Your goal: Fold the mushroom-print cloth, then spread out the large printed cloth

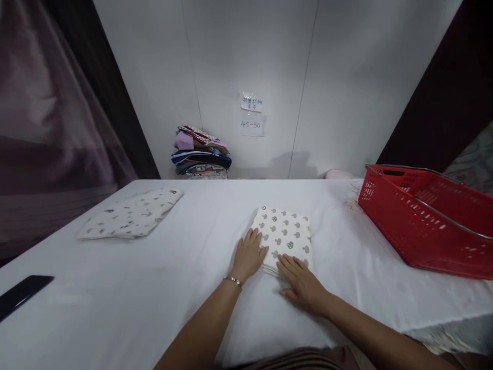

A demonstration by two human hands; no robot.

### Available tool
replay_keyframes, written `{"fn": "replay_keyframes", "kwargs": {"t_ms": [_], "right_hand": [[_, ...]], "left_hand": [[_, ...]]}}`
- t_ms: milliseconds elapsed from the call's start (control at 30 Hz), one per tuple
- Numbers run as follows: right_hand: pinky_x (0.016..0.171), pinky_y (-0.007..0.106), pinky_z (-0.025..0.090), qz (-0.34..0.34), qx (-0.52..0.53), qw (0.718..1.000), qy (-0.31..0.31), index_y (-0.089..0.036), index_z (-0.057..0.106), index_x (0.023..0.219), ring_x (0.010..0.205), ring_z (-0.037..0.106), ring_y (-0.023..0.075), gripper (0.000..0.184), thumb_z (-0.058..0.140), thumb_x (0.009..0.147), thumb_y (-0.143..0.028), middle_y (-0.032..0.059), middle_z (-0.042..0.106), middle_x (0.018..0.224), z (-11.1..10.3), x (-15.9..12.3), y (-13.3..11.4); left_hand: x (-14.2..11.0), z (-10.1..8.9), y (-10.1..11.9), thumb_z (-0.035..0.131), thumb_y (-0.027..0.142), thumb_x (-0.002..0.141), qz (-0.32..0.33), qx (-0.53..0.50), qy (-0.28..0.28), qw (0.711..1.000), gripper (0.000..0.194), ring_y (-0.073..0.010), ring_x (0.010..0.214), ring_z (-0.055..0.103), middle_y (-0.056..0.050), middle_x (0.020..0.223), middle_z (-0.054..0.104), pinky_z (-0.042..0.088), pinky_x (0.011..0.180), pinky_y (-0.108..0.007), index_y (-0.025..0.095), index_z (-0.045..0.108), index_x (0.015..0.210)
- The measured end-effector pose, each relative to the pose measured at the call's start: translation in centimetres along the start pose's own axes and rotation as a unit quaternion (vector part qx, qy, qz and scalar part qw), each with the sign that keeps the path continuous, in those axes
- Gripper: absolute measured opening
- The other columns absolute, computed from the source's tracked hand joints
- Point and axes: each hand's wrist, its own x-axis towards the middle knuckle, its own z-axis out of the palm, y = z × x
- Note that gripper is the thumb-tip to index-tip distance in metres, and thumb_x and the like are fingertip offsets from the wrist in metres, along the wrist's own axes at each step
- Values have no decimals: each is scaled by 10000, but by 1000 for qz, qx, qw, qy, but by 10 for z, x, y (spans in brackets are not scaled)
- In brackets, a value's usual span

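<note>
A folded white cloth (285,231) printed with grey and green mushrooms lies flat before me on a white-covered table (185,293). Its layered edge shows on the side closest to me. My left hand (249,254) rests along the cloth's left edge, fingers stretched out and touching it. Across its near right corner lies my right hand (302,282), flat with the fingers extended. Neither hand grips anything. Farther left on the table is another folded white cloth (133,213) with small dark prints.
A red plastic basket (416,226) stands at the right. Near the left edge lies a black phone-like object (23,293). Behind the table, a stack of folded fabrics (202,154) leans by the white wall (246,51), which bears handwritten paper labels (252,125).
</note>
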Motion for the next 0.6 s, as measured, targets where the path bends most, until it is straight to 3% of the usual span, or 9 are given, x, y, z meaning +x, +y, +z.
{"fn": "replay_keyframes", "kwargs": {"t_ms": [167, 267, 433, 600], "right_hand": [[1143, 498, 164, 73, 29, 996, 29, -215, 214, 1486, 1412, 138, 238, 608, 341, 956, -485, 79, 203, 1528, -25, 31, 26], [1135, 518, 154, 120, 5, 993, 12, -170, 287, 1464, 1411, 137, 265, 623, 340, 946, -511, 119, 227, 1518, -18, 44, 39], [1130, 488, 180, 115, 41, 992, -17, -194, 350, 1437, 1405, 176, 258, 597, 337, 940, -525, 99, 244, 1517, -6, 45, 54], [1115, 488, 204, 162, 31, 984, 61, -198, 434, 1385, 1379, 257, 262, 488, 380, 935, -378, 91, 366, 1467, -33, 75, 94]], "left_hand": [[-3, 3, -2, 378, 412, 930, 10, -11, 13, 1000, 494, -248, 1404, 223, -79, 1496, 331, 353, 1062, -435, 173, 417, 1360], [-2, 3, -3, 389, 412, 925, 11, -20, 17, 1000, 496, -243, 1403, 226, -85, 1489, 343, 355, 1063, -425, 173, 418, 1359], [-1, 4, -5, 403, 404, 919, 5, -37, 8, 999, 494, -240, 1407, 216, -80, 1493, 336, 336, 1072, -421, 180, 418, 1360], [0, 2, -3, 402, 425, 910, -21, -78, -18, 997, 504, -236, 1417, 183, -56, 1517, 288, 312, 1082, -425, 205, 410, 1363]]}}
